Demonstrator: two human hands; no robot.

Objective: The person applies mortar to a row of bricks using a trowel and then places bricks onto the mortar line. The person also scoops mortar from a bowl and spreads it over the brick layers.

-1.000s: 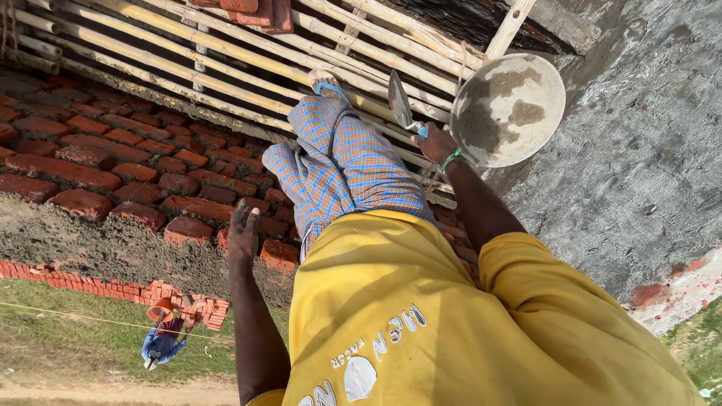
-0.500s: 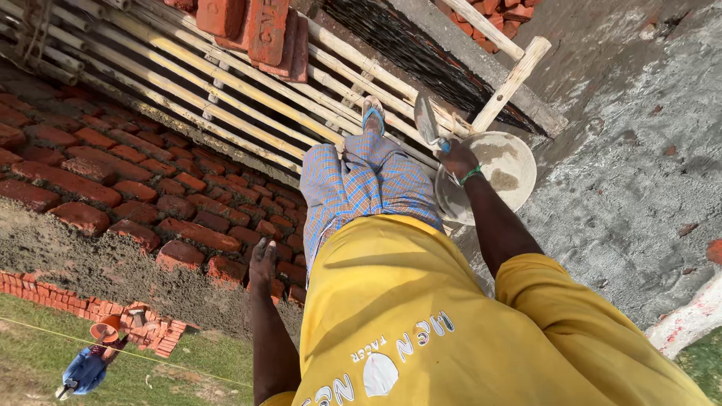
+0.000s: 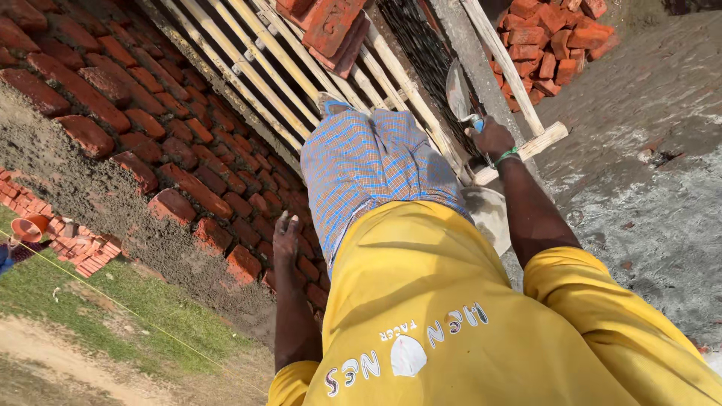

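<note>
My right hand [image 3: 492, 139] is shut on the blue handle of a steel trowel [image 3: 456, 92], its blade pointing up over the bamboo scaffold poles [image 3: 271, 68]. A round metal mortar pan [image 3: 490, 218] sits just below that hand, partly hidden by my checked blue cloth and yellow shirt. My left hand [image 3: 286, 237] hangs open with fingers apart, close to the top bricks of the red brick wall [image 3: 173, 162] and holding nothing.
A few stacked bricks [image 3: 331, 26] rest on the scaffold ahead. A loose brick pile [image 3: 560, 37] lies at the top right beside a wooden plank [image 3: 508, 71]. A grey mortar-covered surface [image 3: 647, 188] spreads to the right. Far below are grass, bricks and a yellow string line [image 3: 113, 301].
The view has tipped downward. My right hand has lifted the trowel up and away from the pan, which now lies below it. The left hand still hangs beside the wall.
</note>
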